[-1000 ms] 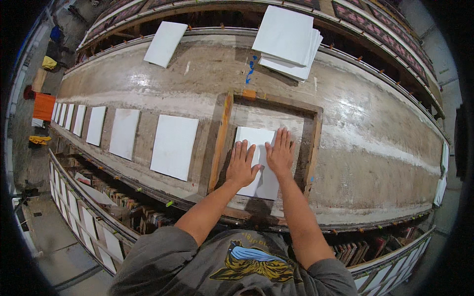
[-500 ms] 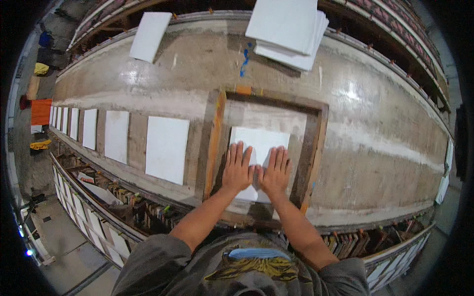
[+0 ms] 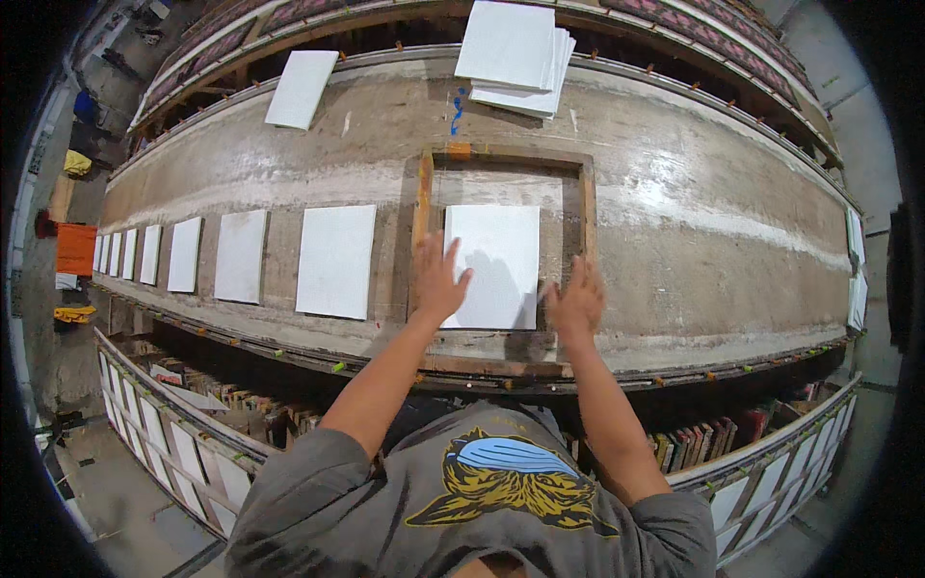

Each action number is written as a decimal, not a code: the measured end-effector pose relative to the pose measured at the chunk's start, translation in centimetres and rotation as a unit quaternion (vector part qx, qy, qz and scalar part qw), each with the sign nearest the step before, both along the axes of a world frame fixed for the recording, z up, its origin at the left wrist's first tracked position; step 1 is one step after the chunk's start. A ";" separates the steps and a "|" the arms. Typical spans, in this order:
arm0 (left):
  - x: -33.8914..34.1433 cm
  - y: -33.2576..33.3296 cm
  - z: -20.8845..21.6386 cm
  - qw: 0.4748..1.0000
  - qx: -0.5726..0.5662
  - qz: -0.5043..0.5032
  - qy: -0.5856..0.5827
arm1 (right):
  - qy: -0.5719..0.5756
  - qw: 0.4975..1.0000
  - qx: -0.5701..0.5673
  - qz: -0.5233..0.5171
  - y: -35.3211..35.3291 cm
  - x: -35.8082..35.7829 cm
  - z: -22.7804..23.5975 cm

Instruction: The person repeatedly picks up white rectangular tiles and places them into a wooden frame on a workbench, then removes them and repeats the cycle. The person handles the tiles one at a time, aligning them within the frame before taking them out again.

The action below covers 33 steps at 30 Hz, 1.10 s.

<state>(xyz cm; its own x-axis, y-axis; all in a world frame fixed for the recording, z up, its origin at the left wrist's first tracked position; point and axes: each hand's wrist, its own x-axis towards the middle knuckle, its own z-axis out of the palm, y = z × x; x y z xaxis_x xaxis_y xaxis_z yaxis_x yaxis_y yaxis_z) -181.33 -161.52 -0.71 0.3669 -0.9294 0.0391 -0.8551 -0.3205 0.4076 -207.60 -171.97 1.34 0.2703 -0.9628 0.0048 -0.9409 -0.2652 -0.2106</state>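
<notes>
A white rectangular sheet (image 3: 501, 255) lies flat on the long table, inside a wooden frame (image 3: 586, 197). My left hand (image 3: 438, 284) is over the frame's left side and the sheet's left edge, fingers spread, holding nothing. Over the frame's right side hovers my right hand (image 3: 576, 299), also with fingers apart and nothing in it. Both hands cast shadows on the sheet and table. Part of the frame's sides is hidden behind my hands.
A row of white sheets (image 3: 335, 260) runs left along the table (image 3: 713, 279). At the far edge sit a stack of white sheets (image 3: 506, 48) and a single sheet (image 3: 302, 90). Upright frames (image 3: 699, 448) stand in a rack below the near edge.
Both hands have lifted off the white sheet and moved apart toward the frame's two sides. The sheet and frame appear higher in the picture because the view has shifted.
</notes>
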 end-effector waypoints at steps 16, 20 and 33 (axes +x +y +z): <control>2.2 9.4 1.2 0.978 0.036 0.176 0.106 | -0.076 0.993 0.056 -0.072 4.3 -7.7 -1.0; 2.3 8.6 3.8 0.979 0.003 0.170 0.111 | -0.094 0.994 -0.009 -0.048 3.5 -8.1 -0.1; -8.9 -4.0 7.0 0.970 -0.137 0.116 0.166 | -0.146 0.983 -0.105 -0.026 -9.5 -20.1 3.7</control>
